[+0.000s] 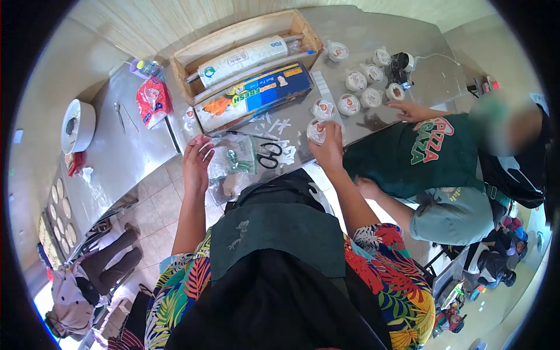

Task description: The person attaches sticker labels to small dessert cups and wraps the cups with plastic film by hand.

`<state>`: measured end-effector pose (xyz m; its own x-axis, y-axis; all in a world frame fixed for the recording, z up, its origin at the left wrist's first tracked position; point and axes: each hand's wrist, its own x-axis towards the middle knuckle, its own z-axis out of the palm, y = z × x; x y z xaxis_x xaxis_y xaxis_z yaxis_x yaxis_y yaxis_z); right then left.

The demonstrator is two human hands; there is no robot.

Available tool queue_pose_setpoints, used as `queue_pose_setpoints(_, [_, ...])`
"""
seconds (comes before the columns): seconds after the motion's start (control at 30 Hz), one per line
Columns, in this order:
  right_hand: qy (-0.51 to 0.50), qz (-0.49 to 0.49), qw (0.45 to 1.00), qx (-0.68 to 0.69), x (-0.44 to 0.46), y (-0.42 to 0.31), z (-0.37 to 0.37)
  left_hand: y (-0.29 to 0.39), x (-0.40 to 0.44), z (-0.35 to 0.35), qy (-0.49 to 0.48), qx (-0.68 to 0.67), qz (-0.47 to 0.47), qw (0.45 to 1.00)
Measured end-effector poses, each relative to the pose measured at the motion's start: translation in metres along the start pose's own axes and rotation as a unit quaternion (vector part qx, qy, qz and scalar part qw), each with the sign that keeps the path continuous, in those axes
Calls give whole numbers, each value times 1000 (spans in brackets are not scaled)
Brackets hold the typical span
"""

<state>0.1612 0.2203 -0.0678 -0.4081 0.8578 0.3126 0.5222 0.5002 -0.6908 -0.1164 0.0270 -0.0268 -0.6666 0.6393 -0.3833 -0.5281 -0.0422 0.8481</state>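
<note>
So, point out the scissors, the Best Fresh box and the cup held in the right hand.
Black-handled scissors (269, 155): head view, on the handles.
Best Fresh box (271, 95): head view, on its blue printed side.
Held cup (315, 133): head view, on its top.

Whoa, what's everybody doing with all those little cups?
The person's right hand holds one small cup at the counter's edge. The left hand is open beside a clear plastic bag. More cups stand in a loose group farther back. A co-worker in a green apron has one hand close to them. Black scissors and white strips lie near the bag.
</note>
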Motion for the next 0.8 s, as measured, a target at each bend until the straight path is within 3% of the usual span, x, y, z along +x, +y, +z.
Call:
queue_pose_setpoints(0.3, [-28,-119,988,92,91,-81,42,7,1,-26,52,34,19,998])
queue_pose_setpoints(0.4, [-59,-126,986,94,103,-94,67,12,15,-35,93,155,40,983])
queue_pose_setpoints(0.5, [-77,-158,982,63,104,-93,86,-5,74,-66,118,381,180,899])
queue_pose_setpoints(0.53, [-82,-159,983,25,102,-90,90,0,86,-59,127,418,186,880])
queue_pose_setpoints(0.57, [-93,-164,982,14,103,-84,97,2,105,-56,144,501,169,836])
queue_pose_setpoints(0.6, [-104,-166,981,1,103,-78,99,-11,135,-70,142,565,238,777])
queue_pose_setpoints(0.63, [-108,-145,983,-20,102,-91,83,-3,136,-56,159,634,238,719])
queue_pose_setpoints(0.67, [-113,-125,985,-38,100,-108,65,-7,143,-56,178,681,320,635])
queue_pose_setpoints(0.7, [-101,-115,987,-54,95,-111,53,3,135,-39,177,703,251,641])
queue_pose_setpoints(0.73, [-77,-124,988,-44,92,-113,43,-5,152,-54,144,745,254,600])
queue_pose_setpoints(0.8, [-49,-129,989,-45,83,-108,25,-4,152,-51,155,739,278,593])
